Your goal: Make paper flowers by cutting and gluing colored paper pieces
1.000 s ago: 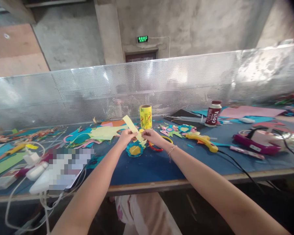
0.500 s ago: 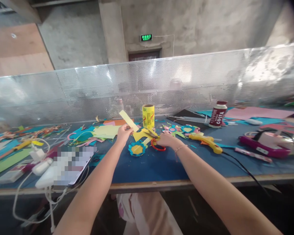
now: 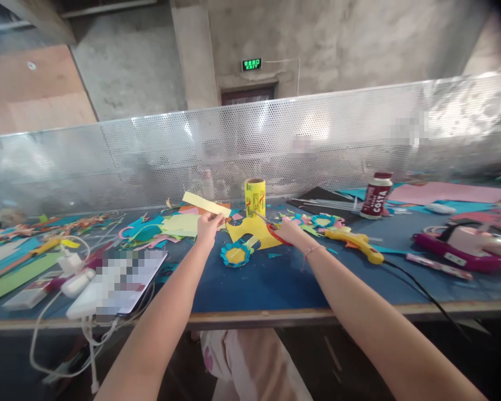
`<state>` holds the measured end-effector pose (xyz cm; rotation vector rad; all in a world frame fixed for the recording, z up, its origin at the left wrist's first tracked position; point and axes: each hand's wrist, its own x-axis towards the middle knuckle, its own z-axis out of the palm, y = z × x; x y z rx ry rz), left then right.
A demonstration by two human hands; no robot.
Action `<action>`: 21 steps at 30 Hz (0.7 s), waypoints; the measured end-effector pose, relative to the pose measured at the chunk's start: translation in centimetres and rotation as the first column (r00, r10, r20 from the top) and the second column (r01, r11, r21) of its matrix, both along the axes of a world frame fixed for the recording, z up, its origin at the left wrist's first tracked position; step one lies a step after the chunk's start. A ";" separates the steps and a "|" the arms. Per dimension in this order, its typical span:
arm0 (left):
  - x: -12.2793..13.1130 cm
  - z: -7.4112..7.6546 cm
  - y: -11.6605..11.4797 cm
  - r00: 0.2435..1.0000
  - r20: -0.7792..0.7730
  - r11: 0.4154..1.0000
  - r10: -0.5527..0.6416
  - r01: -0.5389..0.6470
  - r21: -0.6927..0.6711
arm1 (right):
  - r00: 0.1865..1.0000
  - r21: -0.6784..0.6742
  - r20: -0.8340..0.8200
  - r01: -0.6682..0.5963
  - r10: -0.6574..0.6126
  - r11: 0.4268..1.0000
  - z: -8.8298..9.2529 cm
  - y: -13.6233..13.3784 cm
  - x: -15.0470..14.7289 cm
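A pale yellow paper strip [image 3: 204,204] is pinched in my left hand [image 3: 211,227], its free end pointing up and to the left. My right hand [image 3: 290,229] grips red-handled scissors [image 3: 275,233], whose blades point left toward the yellow tape roll [image 3: 255,197]. Beneath the blades, on the table, lies a yellow paper piece [image 3: 250,225] with curved cut-outs. Closer to me rests a paper flower [image 3: 236,254] with blue petals and a yellow centre.
Coloured paper sheets and scraps [image 3: 179,224] spread to the left. On the right are a yellow glue gun [image 3: 357,245] with a black cord, a dark red bottle [image 3: 376,195] and a purple power strip [image 3: 459,253]. A phone [image 3: 137,284] and white cables lie front left.
The paper strip has swung down to the left, closer to level. My right hand and the scissors have drawn away to the right, and the yellow paper piece now lies beneath them.
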<state>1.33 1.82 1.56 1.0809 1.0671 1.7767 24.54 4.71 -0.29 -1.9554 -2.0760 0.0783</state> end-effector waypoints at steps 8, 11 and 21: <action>-0.2 0.6 -0.1 0.984 0.175 0.994 -0.024 0.005 0.106 | 0.859 0.159 -0.429 -0.231 0.278 0.960 1.4 -1.7 -1.8; -0.2 1.0 -0.4 0.979 0.201 0.992 -0.024 -0.002 0.128 | 0.687 0.102 -0.632 -0.386 0.359 0.917 0.9 -2.7 -3.0; 0.3 1.2 -0.6 0.969 0.230 0.975 -0.091 0.040 0.219 | 0.719 0.151 -0.534 -0.436 0.444 0.887 -0.3 -4.1 -5.1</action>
